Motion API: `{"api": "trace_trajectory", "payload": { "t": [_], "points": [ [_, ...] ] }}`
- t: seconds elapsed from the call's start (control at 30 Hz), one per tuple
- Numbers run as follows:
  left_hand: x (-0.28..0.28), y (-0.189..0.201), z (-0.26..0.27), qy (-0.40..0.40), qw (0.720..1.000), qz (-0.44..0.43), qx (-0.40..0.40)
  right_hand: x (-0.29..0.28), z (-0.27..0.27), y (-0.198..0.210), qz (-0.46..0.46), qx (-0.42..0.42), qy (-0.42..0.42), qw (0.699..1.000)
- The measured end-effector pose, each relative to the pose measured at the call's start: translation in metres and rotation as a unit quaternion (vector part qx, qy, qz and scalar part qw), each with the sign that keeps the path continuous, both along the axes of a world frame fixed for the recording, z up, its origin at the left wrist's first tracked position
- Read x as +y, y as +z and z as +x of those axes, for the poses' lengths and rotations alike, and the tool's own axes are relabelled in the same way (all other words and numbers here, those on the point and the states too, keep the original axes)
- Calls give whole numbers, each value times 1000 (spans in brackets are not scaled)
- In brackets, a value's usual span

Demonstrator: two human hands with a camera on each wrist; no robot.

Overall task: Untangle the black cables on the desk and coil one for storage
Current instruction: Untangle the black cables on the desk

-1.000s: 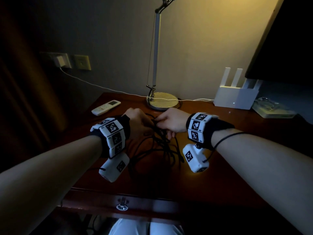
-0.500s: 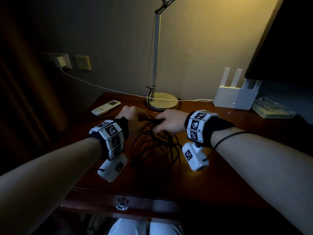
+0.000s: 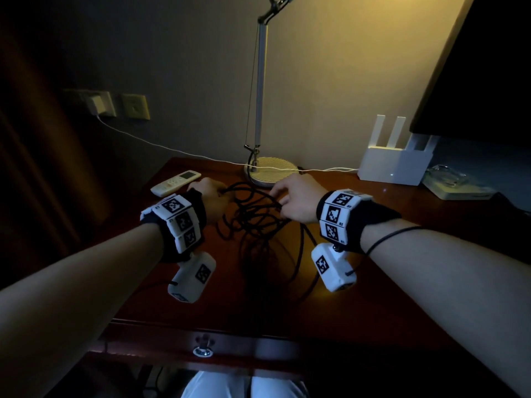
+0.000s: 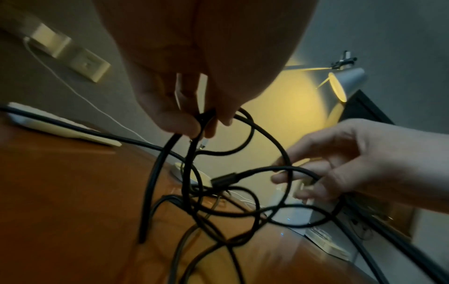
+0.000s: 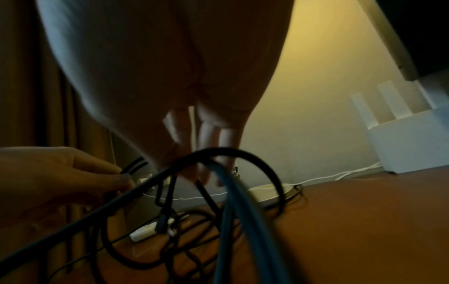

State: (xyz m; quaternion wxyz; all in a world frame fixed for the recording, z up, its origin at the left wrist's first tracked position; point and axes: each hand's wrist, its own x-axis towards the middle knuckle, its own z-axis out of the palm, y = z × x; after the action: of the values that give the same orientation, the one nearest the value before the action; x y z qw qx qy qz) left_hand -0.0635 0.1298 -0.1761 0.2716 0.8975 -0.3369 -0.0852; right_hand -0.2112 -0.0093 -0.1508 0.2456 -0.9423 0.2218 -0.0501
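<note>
A tangle of black cables [image 3: 253,222] lies on the dark wooden desk [image 3: 373,297], between my two hands. My left hand [image 3: 222,193] pinches a pair of cable strands [image 4: 203,119] at the left of the tangle and lifts them off the desk. My right hand [image 3: 277,201] has its fingers [image 4: 298,180] curled round a loop of cable [image 4: 286,169] on the right side. A black plug [image 4: 223,179] hangs in the middle of the loops. In the right wrist view, cable loops [image 5: 230,153] arch over my right fingertips, and the left hand [image 5: 60,176] grips two strands.
A lamp base [image 3: 271,172] stands just behind the hands, with a white remote [image 3: 175,183] to its left. A white cord [image 3: 161,145] runs from the wall plug. A white router [image 3: 395,162] and a tray [image 3: 457,188] sit at the back right under a dark screen [image 3: 488,67].
My hands, close together over the tangle a second ago, have drawn apart sideways. The cable loops are now spread wider between them.
</note>
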Motion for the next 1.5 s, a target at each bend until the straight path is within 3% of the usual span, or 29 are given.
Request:
{"api": "trace_trajectory", "payload": {
  "t": [0.13,0.33,0.47,0.63,0.73,0.93,1.03,1.13,1.23,1.37,1.5],
  "points": [
    [6,6,3,27,999,-12,34,-9,-5,1,-67,-46,-71,994],
    [-2,9,-7,52,996,-47,46,-12,-6,5,-54,-82,-100,990],
    [-13,21,-42,-13,996,-65,-60,-10,-2,8,-24,-75,-97,992],
    [-23,13,-61,-124,975,114,-147,-2,0,10,-7,-78,-83,993],
    [-27,10,-58,-126,976,91,-154,0,-1,9,33,-77,-80,993],
    [-26,17,-35,-54,997,-12,-48,3,-3,15,227,-62,-68,970],
    [-24,19,-29,-10,995,-96,35,4,-5,16,109,1,-39,993],
    [-25,17,-22,29,977,-196,82,6,-2,8,40,29,-78,996],
    [-23,20,-13,69,962,-227,135,7,1,-1,26,103,-94,990],
    [-20,19,0,90,950,-230,189,13,1,-18,17,224,-45,973],
    [-14,15,14,116,947,-236,187,19,4,-39,-5,279,-22,960]
  ]
}}
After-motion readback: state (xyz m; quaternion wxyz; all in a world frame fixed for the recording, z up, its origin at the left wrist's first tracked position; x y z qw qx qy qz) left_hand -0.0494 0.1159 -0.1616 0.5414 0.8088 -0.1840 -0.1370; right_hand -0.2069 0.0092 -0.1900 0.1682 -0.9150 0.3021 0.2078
